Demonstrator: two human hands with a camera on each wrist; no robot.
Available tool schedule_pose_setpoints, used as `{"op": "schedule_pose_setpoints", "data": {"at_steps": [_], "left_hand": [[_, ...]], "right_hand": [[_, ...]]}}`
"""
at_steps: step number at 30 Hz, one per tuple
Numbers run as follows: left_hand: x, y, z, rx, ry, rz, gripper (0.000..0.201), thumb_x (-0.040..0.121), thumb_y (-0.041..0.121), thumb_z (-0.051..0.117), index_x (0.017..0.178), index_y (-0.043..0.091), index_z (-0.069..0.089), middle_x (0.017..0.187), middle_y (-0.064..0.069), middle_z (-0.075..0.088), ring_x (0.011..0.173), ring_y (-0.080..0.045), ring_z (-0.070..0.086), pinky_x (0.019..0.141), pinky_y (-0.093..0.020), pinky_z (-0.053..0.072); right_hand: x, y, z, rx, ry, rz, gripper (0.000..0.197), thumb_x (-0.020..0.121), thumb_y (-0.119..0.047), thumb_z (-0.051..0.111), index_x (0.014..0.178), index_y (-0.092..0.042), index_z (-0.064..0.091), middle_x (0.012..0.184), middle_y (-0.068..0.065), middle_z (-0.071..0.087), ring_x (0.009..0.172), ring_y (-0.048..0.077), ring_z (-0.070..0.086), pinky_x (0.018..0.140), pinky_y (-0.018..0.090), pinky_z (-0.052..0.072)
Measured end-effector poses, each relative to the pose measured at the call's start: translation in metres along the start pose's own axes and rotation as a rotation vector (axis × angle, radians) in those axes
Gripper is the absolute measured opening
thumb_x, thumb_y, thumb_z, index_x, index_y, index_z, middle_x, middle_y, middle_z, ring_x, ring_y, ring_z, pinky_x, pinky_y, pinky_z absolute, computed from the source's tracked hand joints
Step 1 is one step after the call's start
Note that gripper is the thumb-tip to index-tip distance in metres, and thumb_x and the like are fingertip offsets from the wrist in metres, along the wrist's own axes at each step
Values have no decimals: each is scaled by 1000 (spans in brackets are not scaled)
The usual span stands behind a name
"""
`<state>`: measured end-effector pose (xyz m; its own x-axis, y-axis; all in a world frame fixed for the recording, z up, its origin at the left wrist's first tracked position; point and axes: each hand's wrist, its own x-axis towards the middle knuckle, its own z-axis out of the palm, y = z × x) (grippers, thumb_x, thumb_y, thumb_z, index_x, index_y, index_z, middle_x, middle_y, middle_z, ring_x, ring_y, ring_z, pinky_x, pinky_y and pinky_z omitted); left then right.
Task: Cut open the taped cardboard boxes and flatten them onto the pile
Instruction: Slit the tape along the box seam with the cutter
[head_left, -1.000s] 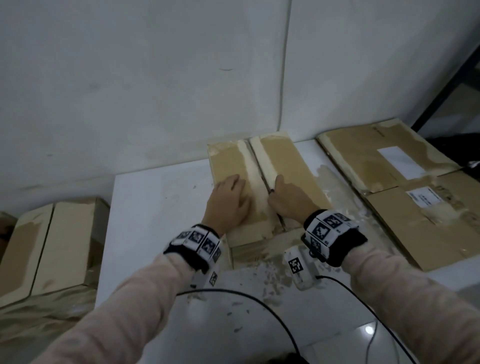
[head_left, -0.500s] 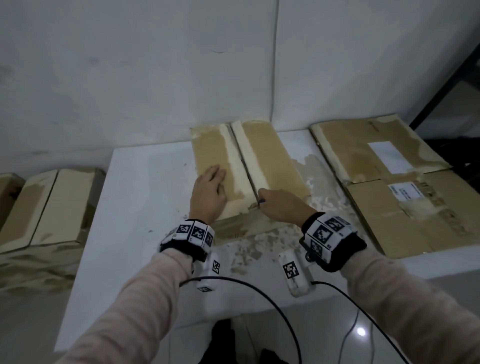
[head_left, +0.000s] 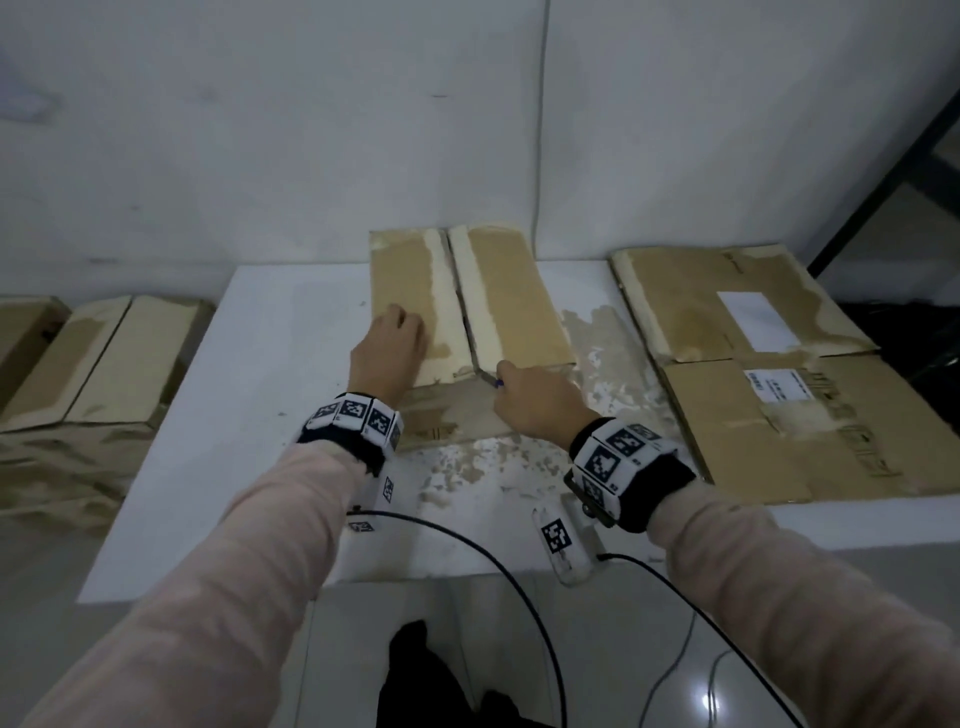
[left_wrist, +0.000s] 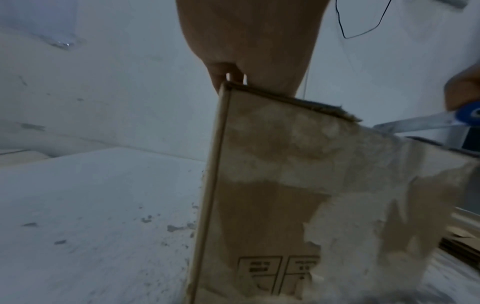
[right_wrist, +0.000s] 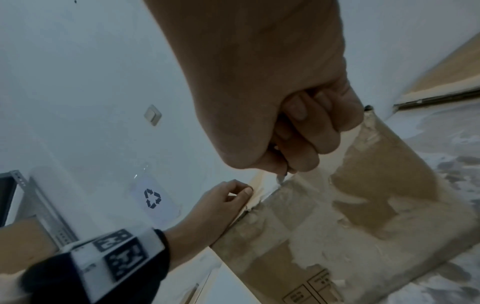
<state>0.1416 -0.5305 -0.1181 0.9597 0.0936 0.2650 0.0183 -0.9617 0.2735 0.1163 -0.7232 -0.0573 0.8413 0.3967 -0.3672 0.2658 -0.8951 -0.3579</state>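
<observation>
Head view: the cardboard box (head_left: 467, 312) sits mid-counter, its far end against the wall, with bare white counter (head_left: 249, 395) to its left. The flattened pile (head_left: 779, 374) lies to the right, reaching the counter's right edge. The left hand (head_left: 387, 345) presses flat on the box's left flap, fingers relaxed and spread. The right hand (head_left: 535, 402) is fisted round a blue-handled cutter (left_wrist: 426, 121), blade at the near end of the centre seam. What's inside the box can't be seen. More boxes (head_left: 88, 374) are stacked left of the counter.
</observation>
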Motion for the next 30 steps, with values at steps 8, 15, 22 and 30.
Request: {"op": "schedule_pose_setpoints", "data": {"at_steps": [8,15,22,30], "left_hand": [[-39,-29,-30,-135,-219,182,46,88,28,66,128,6,59,132,-8,54,119,-25,53,95,-26,38],[-34,-25,-37,-15,-282,253,29,98,19,49,113,-2,62,120,-17,59,104,-33,59,86,-39,44],[-48,-17,-29,325,-258,368,38,59,-7,83,91,-5,63,108,-30,64,69,-37,69,41,-34,48],[-52,-18,-28,316,-182,381,47,41,-4,93,78,2,64,93,-22,70,62,-30,69,31,-25,39]], "right_hand": [[2,15,12,28,74,-23,5,96,-13,35,95,-13,39,69,3,48,65,25,48,63,31,33],[1,20,-2,19,176,-90,22,98,-20,35,82,-15,49,70,4,52,66,24,49,51,29,30],[-13,23,8,-11,356,-245,46,103,-32,33,75,-3,56,70,7,58,64,23,52,53,30,29],[3,6,36,163,175,-290,22,104,-24,33,89,-9,43,66,-2,45,54,11,41,46,23,26]]}}
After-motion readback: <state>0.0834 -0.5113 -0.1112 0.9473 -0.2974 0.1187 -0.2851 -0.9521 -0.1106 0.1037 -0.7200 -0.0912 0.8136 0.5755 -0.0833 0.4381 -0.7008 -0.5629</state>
